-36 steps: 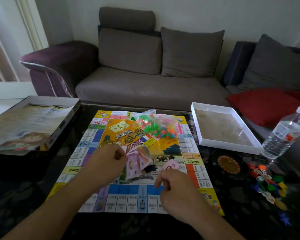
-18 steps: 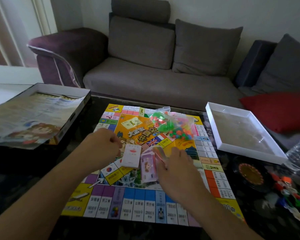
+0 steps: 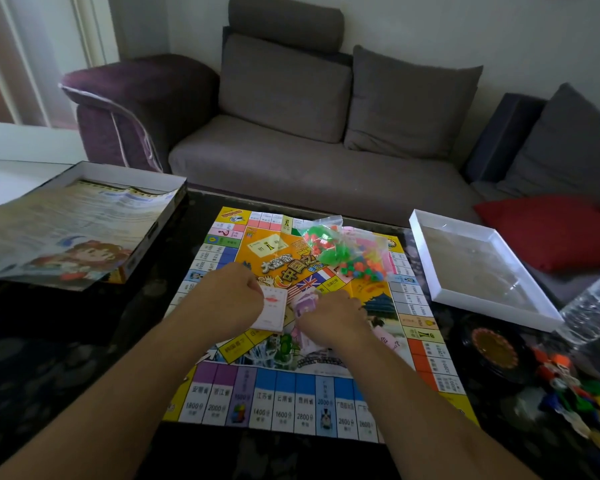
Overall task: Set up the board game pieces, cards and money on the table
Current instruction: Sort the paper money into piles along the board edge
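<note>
A colourful game board lies flat on the dark table. My left hand holds a small stack of white cards over the board's middle. Beside it, my right hand grips a bundle of pink and purple play money, with more pink notes lying under its wrist. A clear bag of green, orange and pink plastic pieces rests on the board's far part. Loose coloured tokens are scattered on the table at the right.
The game box with a printed sheet sits at the left. A white box lid lies at the right, with a water bottle and a dark round spinner near it. A grey sofa stands behind the table.
The view has swung left. My left hand now holds a white card stack instead of the notes, and my right hand has moved up onto the money bundle.
</note>
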Available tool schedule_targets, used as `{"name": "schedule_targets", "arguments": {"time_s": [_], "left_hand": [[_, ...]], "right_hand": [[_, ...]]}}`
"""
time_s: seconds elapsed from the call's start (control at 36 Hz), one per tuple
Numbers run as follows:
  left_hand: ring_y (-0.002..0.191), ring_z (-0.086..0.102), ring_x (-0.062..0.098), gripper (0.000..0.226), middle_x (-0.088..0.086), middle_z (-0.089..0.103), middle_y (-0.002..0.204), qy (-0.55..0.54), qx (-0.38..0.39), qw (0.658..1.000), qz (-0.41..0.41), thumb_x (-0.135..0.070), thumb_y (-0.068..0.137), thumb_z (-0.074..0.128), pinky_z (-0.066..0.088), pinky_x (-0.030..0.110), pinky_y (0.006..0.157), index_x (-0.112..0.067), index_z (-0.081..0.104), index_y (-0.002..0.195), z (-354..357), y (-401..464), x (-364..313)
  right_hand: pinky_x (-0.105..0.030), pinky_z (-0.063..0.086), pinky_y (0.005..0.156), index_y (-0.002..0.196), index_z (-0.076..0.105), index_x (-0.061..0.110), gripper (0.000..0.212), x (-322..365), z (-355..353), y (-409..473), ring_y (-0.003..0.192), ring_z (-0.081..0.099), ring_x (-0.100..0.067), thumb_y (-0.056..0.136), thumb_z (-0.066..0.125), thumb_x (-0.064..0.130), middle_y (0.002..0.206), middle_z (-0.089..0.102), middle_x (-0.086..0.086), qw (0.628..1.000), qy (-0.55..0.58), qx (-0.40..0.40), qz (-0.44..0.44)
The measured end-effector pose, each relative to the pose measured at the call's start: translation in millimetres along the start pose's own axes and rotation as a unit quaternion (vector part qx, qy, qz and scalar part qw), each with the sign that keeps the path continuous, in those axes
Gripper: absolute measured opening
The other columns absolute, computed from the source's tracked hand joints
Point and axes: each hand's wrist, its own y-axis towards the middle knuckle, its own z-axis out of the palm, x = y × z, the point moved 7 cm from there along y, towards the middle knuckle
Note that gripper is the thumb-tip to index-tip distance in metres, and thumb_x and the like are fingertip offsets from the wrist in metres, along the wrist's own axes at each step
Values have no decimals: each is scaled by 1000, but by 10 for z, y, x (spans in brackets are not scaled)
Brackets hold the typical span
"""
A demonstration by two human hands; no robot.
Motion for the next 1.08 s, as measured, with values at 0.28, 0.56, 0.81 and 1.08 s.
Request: {"name": "schedule_targets", "arguments": {"time_s": [0.28,0.56,0.81,1.08], "left_hand": [[91,69,21,19,5,72,111,47,-12,999,10,-24,102,52,63,35,69,-15,66,94,65,-24,-22],[82,73,16,20,2,75,95,21,-15,999,19,-24,102,56,63,38,74,-17,71,91,91,-45,-51],[101,76,28,35,13,78,109,-429,150,887,-85,-41,98,68,63,37,79,-10,73,113,604,-278,-333],[76,78,33,22,22,78,93,-524,61,839,-134,-10,105,53,63,42,60,1,67,118,583,-234,-226]], "right_hand": [[-47,55,101,147,25,0,90,97,-8,2,127,55,-37,82,77,34,136,51,-18,996,87,-34,-14],[-32,52,66,98,62,10,17,-27,-176,8,87,67,-24,90,73,21,95,67,-10,985,166,-6,-39],[-50,54,98,107,76,23,12,-45,-451,-572,103,73,-27,97,71,20,101,81,-3,906,385,103,-144],[-40,62,77,95,70,12,21,202,-492,-707,89,69,-27,99,56,27,101,71,-15,942,195,52,-267]]}}
